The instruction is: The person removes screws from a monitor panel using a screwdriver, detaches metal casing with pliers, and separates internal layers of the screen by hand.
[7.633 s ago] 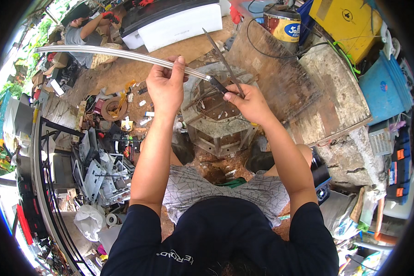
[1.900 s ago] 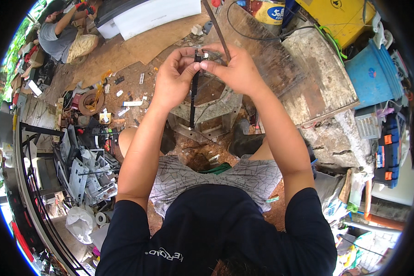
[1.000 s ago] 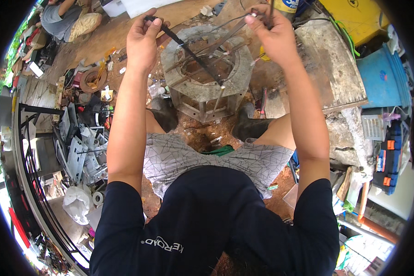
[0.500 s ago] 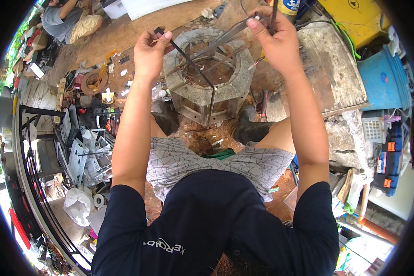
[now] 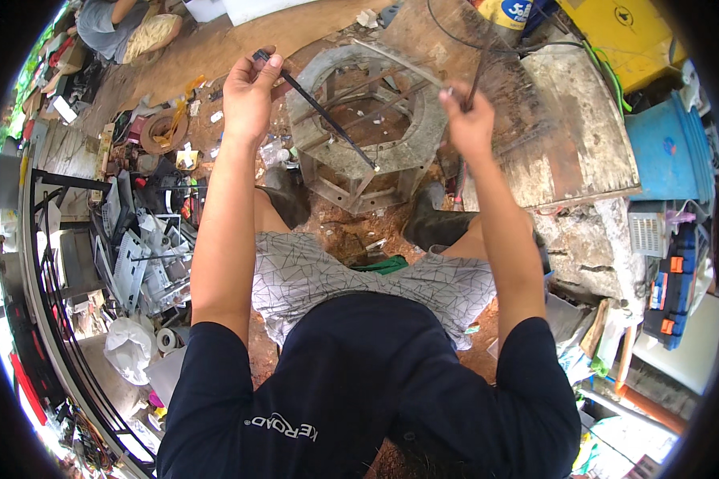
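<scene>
My left hand (image 5: 248,92) pinches a black cable (image 5: 319,109) close to its small dark connector. The cable slants down to the right, and its pale-tipped free end hangs over the near rim of a grey octagonal frame (image 5: 311,152). Over on the right, my right hand (image 5: 470,120) is closed and partly smeared by motion. From its fingers a long thin grey strip (image 5: 399,62) reaches up and left over the frame's far rim; whether it is a blade cannot be made out. A dark thin length (image 5: 482,64) rises from the same hand.
A worn wooden board (image 5: 587,120) lies on the right, beside a blue bucket (image 5: 669,148) and a yellow box (image 5: 623,40). Metal scrap (image 5: 140,263) is heaped on the left. A red-handled tool (image 5: 458,195) stands by my right boot (image 5: 435,223). Another person (image 5: 128,32) sits at the far left.
My right hand has moved down and slightly left, with the grey strip now pointing up-left. The cable in my left hand has shifted slightly left, and its lower end no longer hangs below the rim.
</scene>
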### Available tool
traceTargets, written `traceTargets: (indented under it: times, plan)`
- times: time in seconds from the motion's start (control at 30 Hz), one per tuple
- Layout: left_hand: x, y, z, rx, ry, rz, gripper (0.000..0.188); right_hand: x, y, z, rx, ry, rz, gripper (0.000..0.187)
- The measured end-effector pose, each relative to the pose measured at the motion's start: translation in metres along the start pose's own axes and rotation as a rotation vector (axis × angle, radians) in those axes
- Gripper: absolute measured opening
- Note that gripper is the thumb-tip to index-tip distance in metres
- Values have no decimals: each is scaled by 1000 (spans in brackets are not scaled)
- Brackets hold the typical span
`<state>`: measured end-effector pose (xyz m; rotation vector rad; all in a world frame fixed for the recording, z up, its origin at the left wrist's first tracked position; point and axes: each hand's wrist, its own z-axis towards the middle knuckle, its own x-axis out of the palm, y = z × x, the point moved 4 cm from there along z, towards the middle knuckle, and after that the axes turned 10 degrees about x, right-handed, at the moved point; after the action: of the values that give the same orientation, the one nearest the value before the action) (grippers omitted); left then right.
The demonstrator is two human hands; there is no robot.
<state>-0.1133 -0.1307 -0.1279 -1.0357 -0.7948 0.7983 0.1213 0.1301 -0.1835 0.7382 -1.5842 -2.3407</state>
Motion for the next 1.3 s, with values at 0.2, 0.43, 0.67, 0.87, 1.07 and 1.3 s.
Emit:
traceTargets:
  times: [0.2, 0.43, 0.67, 0.87, 1.07, 1.3]
  plan:
    - [-16, -2, 7, -10, -44, 5, 22, 9, -122, -85, 435, 134, -195, 31]
    - [-29, 13, 6, -20, -90, -27, 12, 17, -139, -91, 320, 243, -527, 65]
    - [-59, 28, 28, -31, -40, -9, 19, -60, -39, -68, 257, -19, -279, 52]
    - [-58, 24, 35, 1, 22, -69, 17, -276, -9, -103, 375, -122, -136, 43]
    - [-39, 27, 24, -15, 18, -16, 21, -302, -190, -288, 936, -508, -544, 41]
    - [-26, 9, 2, -65, -50, 199, 16, -270, -449, -371, 1330, -242, -758, 49]
